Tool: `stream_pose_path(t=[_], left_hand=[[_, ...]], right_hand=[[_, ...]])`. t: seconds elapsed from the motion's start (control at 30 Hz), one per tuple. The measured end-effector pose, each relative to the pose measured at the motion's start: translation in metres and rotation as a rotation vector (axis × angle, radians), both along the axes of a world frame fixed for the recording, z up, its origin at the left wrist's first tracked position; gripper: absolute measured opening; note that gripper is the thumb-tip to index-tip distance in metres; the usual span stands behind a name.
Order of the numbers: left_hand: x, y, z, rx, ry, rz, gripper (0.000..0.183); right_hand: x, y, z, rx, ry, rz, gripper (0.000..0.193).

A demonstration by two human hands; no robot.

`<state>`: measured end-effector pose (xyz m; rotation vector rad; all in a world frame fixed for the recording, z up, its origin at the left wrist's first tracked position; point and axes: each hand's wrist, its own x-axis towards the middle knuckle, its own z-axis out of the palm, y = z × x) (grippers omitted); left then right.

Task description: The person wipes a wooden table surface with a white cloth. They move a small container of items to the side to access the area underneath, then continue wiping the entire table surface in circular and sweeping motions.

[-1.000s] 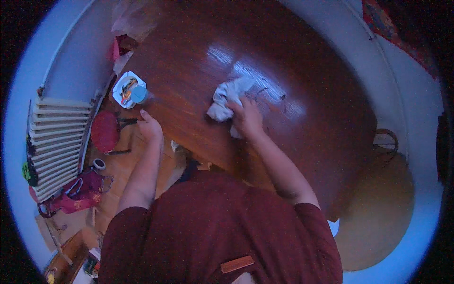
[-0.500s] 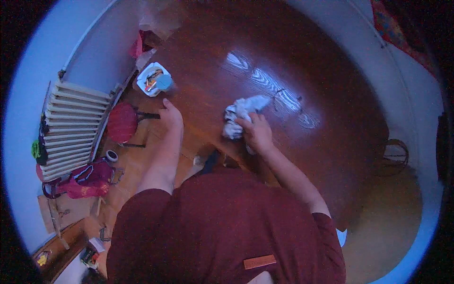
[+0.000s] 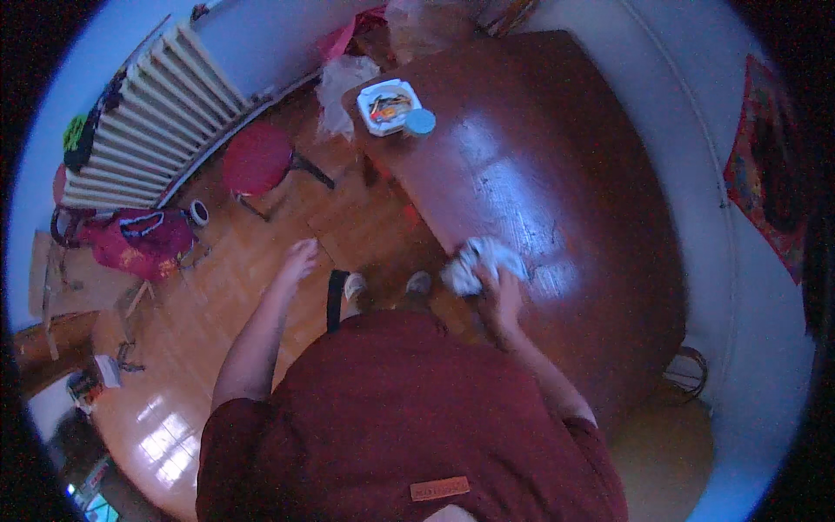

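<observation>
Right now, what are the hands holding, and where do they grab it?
The right hand presses a crumpled white cloth on the table, gripping its near edge. The left hand holds nothing.

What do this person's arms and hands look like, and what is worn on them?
Both arms are bare from the short sleeves of a dark red T-shirt down to the fingers. The left hand and right hand wear no gloves, and no watch, ring or bracelet can be made out at this picture's sharpness. A small tan rectangular patch sits on the shirt.
</observation>
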<state>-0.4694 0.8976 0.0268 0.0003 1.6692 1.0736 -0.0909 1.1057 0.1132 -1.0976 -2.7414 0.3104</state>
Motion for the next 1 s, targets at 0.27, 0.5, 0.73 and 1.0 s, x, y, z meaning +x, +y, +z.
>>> stream_pose_path(t=[0.27, 0.5, 0.73, 1.0], left_hand=[[-0.018, -0.227, -0.099, -0.378, 0.495, -0.288, 0.034], [-0.002, -0.247, -0.094, -0.288, 0.662, -0.205, 0.027], [-0.003, -0.239, -0.143, -0.272, 0.701, -0.587, 0.025], [-0.022, -0.129, -0.064, -0.118, 0.667, -0.28, 0.029]], right_hand=[[-0.147, 0.034, 0.021, -0.077, 0.097, 0.062, 0.047], [0.032, -0.041, 0.007, -0.005, -0.167, -0.127, 0.052], [-0.143, 0.009, 0.025, -0.049, 0.04, -0.04, 0.047], [-0.047, -0.016, -0.004, -0.033, 0.142, 0.017, 0.04]])
